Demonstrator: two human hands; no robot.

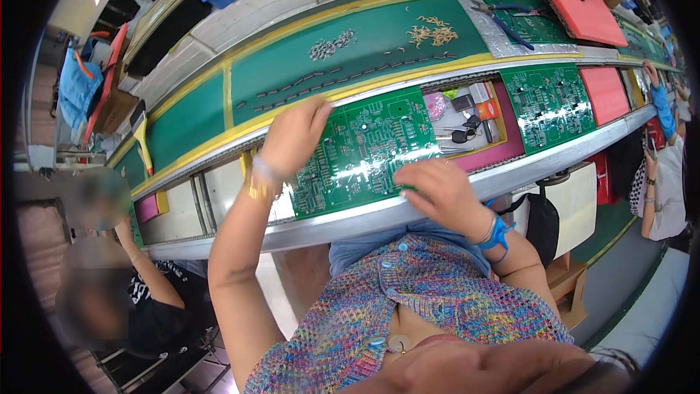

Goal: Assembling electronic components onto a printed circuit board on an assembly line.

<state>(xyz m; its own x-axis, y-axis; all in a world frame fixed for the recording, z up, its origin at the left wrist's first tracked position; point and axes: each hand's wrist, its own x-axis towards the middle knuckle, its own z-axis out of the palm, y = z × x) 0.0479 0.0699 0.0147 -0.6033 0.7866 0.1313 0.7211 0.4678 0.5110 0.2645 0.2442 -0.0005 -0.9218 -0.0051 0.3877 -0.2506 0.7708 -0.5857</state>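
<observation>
At the far left of the line, I have a co-worker in black [166, 321] beside the rail, and a yellow-handled brush [142, 142] lying at the mat's end. Next along, the green mat [262, 58] carries rows of small dark parts [321, 86], a silver heap [332, 44] and a tan heap [435, 33].

Left hand [295, 135]: over the upper left edge of the near circuit board [375, 138], fingers bent; I cannot tell whether it grips. Board position: flat in the track between the metal rails, directly in front of the wearer. Right hand [441, 190]: at the board's lower right corner, fingers loosely curled, fingertips by the edge; contact or grasp not readable from my station.

Just right of the board, I note an open box [501, 131] with keys [459, 136] among small items. Above, blue-handled pliers [510, 33]. Further right, a second board [553, 106], then a pink sheet [607, 96].
</observation>
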